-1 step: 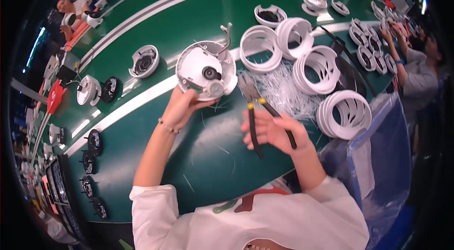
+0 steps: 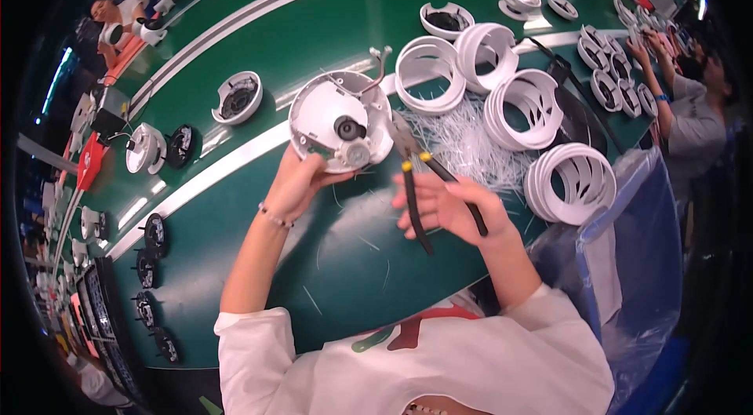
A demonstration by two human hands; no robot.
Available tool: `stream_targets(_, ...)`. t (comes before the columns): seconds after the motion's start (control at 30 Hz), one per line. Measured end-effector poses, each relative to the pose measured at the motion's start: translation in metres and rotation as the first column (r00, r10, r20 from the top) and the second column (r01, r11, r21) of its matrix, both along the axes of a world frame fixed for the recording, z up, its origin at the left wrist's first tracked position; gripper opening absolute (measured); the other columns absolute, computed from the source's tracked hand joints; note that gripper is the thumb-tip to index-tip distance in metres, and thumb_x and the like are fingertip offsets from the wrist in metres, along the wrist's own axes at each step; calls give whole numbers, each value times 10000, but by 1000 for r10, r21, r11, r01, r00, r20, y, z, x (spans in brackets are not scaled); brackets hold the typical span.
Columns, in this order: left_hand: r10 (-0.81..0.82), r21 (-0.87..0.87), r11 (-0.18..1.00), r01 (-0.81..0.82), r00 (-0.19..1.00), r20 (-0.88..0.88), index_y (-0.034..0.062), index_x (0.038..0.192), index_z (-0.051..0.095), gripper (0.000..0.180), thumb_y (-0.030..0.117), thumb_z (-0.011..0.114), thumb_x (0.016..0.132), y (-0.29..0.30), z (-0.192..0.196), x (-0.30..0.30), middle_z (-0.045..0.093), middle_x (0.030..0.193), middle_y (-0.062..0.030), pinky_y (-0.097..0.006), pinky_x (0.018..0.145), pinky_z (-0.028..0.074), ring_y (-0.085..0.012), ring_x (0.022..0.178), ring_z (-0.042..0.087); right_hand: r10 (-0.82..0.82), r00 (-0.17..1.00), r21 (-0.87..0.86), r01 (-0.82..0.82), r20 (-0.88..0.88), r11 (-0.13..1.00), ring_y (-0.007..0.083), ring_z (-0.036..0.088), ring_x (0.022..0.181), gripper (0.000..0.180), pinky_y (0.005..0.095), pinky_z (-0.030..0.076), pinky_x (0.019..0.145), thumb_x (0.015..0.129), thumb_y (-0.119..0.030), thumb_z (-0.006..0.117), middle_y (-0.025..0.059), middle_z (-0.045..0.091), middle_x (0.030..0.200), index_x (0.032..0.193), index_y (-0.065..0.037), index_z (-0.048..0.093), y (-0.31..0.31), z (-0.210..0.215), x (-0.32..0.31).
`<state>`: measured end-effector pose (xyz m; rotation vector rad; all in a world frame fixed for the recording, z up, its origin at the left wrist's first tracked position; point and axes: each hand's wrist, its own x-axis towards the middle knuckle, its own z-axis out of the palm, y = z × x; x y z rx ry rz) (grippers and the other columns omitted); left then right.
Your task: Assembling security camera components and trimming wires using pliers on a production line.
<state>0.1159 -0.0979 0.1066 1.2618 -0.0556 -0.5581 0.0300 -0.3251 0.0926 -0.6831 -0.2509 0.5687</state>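
My left hand (image 2: pixel 296 183) grips the lower rim of a white dome camera housing (image 2: pixel 318 113), thumb inside and fingers beneath. In the housing sit a black lens (image 2: pixel 349 128) and a round pale part (image 2: pixel 355 154), and a thin cable (image 2: pixel 382 66) rises from its top right. Pliers (image 2: pixel 409 203) with black, yellow-banded handles rest in my right hand (image 2: pixel 455 211). One handle lies by the thumb, the other across loosely spread fingers. Their jaws point up at the housing's right edge; whether they touch it I cannot tell.
Cut white strips (image 2: pixel 463 144) lie heaped right of the pliers, ringed by stacks of white rings (image 2: pixel 570 183). Several black round parts (image 2: pixel 155 234) line the left. Behind stands another housing (image 2: pixel 238 97). A plastic-lined blue bin (image 2: pixel 627 250) is at right. A co-worker (image 2: pixel 694 113) works at far right.
The pliers and my right hand have shifted slightly up and left, bringing the jaws closer to the housing's right edge. My left hand still holds the housing in nearly the same place.
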Motion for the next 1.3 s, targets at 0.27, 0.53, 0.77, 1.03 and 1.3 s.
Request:
stream_targets(0.27,14,94,995,-28,989,145,15,1213,265,514,-33,396,718,13,2,-38,456,1131,-137,-402,769,506,-267,968,536,96,995,-11,-96,-4,995,308,543,935,462,417,439,798,864,-258,361,212,489,1106,1200,59,370,14,6,6)
stream_targets(0.53,39,66,996,-54,977,212,23,1224,259,519,-45,384,724,15,4,-41,444,1143,-138,-412,775,500,-268,983,523,122,991,-96,-126,-47,987,339,524,950,624,438,415,814,821,-357,364,233,464,1131,1239,100,285,9,11,-8)
stream_targets(0.77,29,102,993,-55,971,236,18,1223,258,517,-47,380,725,13,12,-49,446,1138,-146,-406,765,505,-268,971,530,121,993,-18,-121,-17,992,309,551,924,495,423,441,793,857,-283,365,221,488,1108,1210,63,355,8,13,-7)
stream_targets(1.03,-4,121,992,-24,975,222,19,1226,260,517,-35,394,730,12,15,-49,448,1139,-144,-399,743,512,-268,963,535,130,987,-159,-114,94,981,268,562,899,483,400,469,753,863,-275,360,225,499,1090,1204,67,365,5,13,-12)
stream_targets(1.3,-14,120,993,-8,984,180,42,1257,220,561,-55,382,729,9,17,-51,427,1158,-143,-377,742,517,-263,975,527,66,998,-86,-65,10,994,290,568,886,468,405,470,750,869,-271,354,230,503,1086,1189,69,384,2,11,-11)
